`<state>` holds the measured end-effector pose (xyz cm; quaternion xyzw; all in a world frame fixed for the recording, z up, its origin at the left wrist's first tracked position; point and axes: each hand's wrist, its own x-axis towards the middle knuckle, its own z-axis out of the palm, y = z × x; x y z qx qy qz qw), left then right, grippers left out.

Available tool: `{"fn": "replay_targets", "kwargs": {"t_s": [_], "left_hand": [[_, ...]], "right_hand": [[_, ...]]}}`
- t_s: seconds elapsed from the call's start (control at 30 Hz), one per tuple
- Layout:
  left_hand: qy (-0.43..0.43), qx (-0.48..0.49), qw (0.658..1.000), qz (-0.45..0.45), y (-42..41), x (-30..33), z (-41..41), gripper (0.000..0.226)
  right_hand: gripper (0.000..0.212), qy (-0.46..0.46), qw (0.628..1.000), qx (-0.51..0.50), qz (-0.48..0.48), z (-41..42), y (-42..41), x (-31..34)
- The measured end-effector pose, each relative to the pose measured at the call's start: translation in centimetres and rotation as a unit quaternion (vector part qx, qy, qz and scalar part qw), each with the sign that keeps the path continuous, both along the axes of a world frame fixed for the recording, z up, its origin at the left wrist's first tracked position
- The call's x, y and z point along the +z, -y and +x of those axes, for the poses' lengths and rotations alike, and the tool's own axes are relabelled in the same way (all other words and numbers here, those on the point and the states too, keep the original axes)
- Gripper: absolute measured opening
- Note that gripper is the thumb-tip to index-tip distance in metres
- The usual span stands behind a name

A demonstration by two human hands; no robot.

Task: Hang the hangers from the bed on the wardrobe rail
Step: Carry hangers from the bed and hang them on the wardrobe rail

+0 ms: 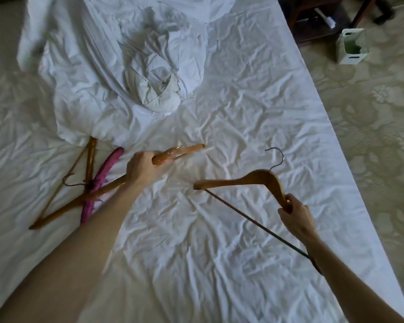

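Note:
My right hand [295,216] grips one arm of a wooden hanger [250,179] with a dark metal hook and a thin dark bar, held just above the white bed [219,229]. My left hand [141,169] is closed around a long wooden hanger [184,151] that runs from upper right down to the lower left across the sheet. Under that hanger, at the left, lie a pink padded hanger [103,176] and another wooden hanger [90,157] with a wire hook, crossing one another. No wardrobe rail is in view.
A crumpled white duvet [135,66] is heaped at the far middle of the bed. The bed's right edge runs diagonally beside patterned carpet [371,136]. A small pale green bin [352,46] and dark furniture [313,17] stand at the upper right.

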<state>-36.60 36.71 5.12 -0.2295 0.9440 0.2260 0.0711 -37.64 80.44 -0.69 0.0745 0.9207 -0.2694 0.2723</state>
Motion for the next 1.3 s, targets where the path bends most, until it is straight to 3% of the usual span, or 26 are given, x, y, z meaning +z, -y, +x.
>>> {"fn": "replay_targets", "kwargs": {"t_s": [0.1,0.23,0.37,0.43,0.53,0.6,0.67,0.73,0.87,1.07,1.3], "left_hand": [[0.119,-0.06,0.991,0.027,3.2,5.7,0.1,0.074],[0.252,-0.155,0.955,-0.012,2.1,9.1,-1.5,0.057],[0.24,-0.289,0.924,-0.078,-3.0,3.1,-2.9,0.054],[0.218,-0.288,0.929,-0.074,-5.6,-2.4,-2.0,0.069],[0.191,-0.132,0.972,0.021,-11.2,-9.1,1.7,0.087],[0.206,0.024,0.971,0.117,-15.4,-12.2,4.4,0.09],[0.203,0.151,0.955,0.157,-18.2,-14.4,6.4,0.082],[0.164,0.224,0.945,0.175,-19.0,-15.6,7.2,0.059],[0.127,0.28,0.923,0.229,-18.0,-14.5,8.2,0.03],[0.035,0.257,0.937,0.235,-15.6,-6.3,12.3,0.026],[-0.076,0.323,0.853,0.402,-14.9,7.1,17.1,0.035]], "right_hand": [[0.024,-0.057,0.997,-0.025,0.036,0.9,-2.7,5.0],[0.025,-0.081,0.994,0.03,0.06,0.3,-1.3,8.4],[0.017,-0.091,0.995,0.007,0.027,-0.7,3.3,6.7],[0.013,-0.096,0.995,-0.022,0.013,-0.6,5.2,5.0],[0.012,-0.112,0.992,-0.063,-0.011,0.2,6.9,2.4],[0.011,-0.128,0.988,-0.079,-0.027,1.2,7.3,1.0],[0.012,-0.132,0.985,-0.096,-0.048,2.3,7.7,0.1],[0.015,-0.12,0.982,-0.12,-0.082,3.3,8.0,-0.7],[0.02,-0.099,0.98,-0.129,-0.111,4.8,8.3,-0.4],[0.02,-0.066,0.98,-0.131,-0.136,6.5,8.3,5.8],[0.014,-0.061,0.983,0.013,-0.176,10.8,9.4,19.0]]}}
